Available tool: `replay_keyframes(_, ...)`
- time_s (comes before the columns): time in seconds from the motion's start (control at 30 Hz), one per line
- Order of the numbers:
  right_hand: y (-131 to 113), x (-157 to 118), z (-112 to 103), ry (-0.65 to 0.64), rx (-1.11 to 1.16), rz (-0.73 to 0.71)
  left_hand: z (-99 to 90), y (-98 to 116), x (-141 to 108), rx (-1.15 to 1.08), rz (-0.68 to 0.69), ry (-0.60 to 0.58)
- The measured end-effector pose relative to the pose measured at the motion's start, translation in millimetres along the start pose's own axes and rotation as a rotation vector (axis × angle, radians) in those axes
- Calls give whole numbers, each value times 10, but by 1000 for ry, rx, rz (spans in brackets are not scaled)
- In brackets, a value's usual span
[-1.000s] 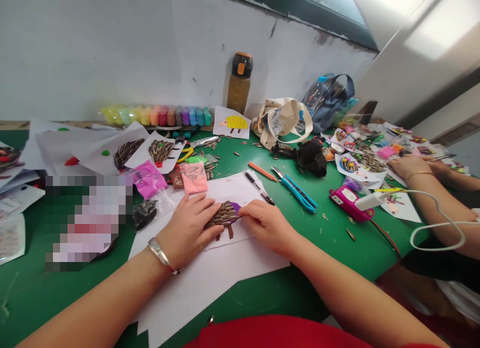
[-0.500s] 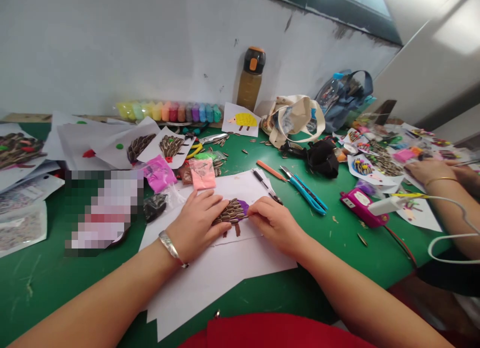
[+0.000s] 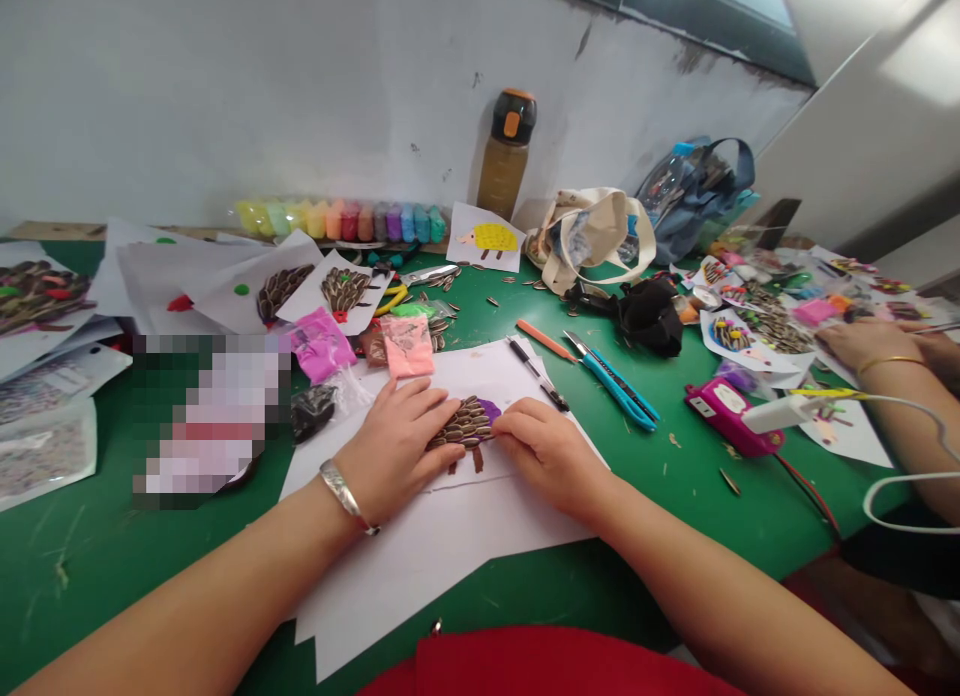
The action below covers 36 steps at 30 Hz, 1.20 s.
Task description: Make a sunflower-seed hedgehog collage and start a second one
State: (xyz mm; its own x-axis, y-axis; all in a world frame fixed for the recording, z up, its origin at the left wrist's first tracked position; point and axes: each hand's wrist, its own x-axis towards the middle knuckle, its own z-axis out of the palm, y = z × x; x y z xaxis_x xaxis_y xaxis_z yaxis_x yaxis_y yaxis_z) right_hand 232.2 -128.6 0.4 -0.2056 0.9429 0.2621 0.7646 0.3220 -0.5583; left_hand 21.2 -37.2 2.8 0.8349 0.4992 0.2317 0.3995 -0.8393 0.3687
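Observation:
A hedgehog-like picture lies before me on white paper (image 3: 405,566), its body covered in rows of striped sunflower seeds (image 3: 466,422). At its upper right a patch of purple clay (image 3: 490,410) is bare, and two brown legs (image 3: 478,461) show below. My left hand (image 3: 405,431) rests flat with fingers spread, the fingertips and thumb at the left side of the seeds. At the right edge of the purple clay, my right hand (image 3: 544,451) is closed in a pinch on a seed, mostly covered by the fingertips.
Beyond the paper are a black pen (image 3: 538,374), an orange stick (image 3: 546,340) and a blue utility knife (image 3: 611,381). Clay packets (image 3: 407,346) lie behind my left hand. A bottle (image 3: 506,156) stands by the wall. At right, a co-worker's hand (image 3: 870,348) is near a pink device (image 3: 731,416).
The view has shifted slightly. My left hand stays in place on the picture, and my right hand keeps its pinch at the purple edge with only a small movement of the fingers.

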Motion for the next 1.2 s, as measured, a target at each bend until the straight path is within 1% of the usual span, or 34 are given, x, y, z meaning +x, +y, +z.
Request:
replay_keyframes(0.23,-45,12,50,41,-129,-95,14,-5,-3,10,-1,3)
replay_keyframes(0.43,-24,6,62,90,-90,-97,20,-8,-5,-9,-11,16)
replay_keyframes(0.7,-21,-6,58,82,-69,-76,30,-13,-8,-6,-15,15)
replay_keyframes(0.93,-19,28,75,97,-125,-140,44,-14,-4,11,-15,13)
replay_keyframes(1.2,3,30,105,63,-93,-141,51,-14,4,-4,-8,42)
